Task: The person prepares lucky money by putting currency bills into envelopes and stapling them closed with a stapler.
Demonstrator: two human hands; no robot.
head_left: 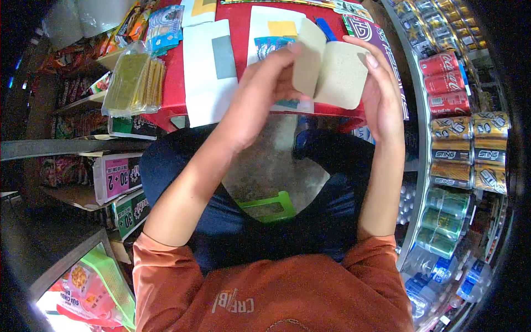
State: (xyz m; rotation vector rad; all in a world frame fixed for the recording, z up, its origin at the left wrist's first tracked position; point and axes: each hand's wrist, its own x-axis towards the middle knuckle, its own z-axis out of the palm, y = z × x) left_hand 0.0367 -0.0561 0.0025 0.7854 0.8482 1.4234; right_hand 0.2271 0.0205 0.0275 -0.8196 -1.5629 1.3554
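Note:
A small booklet (341, 77) with blank cream pages stands open over the front of the red table (172, 83). My left hand (274, 74) grips its left part, fingers closed and slightly blurred. My right hand (383, 91) curves round the right page's outer edge, fingertips against it. Behind my left hand, a blue patterned packet (271, 45) and a yellow rectangle (282, 28) lie on a white sheet (265, 16). Further left is another white sheet (199, 83) bearing a grey rectangle (224, 57). A blue slim object (325, 29) sits just beyond the booklet.
Clear-wrapped flat yellowish packs (133, 83) lie at the table's left edge. Shelves with snack boxes (116, 174) run along the left. Shrink-wrapped drink cans (451, 149) and water bottles (423, 288) stack up on the right. A green plastic piece (271, 206) is on the floor between my legs.

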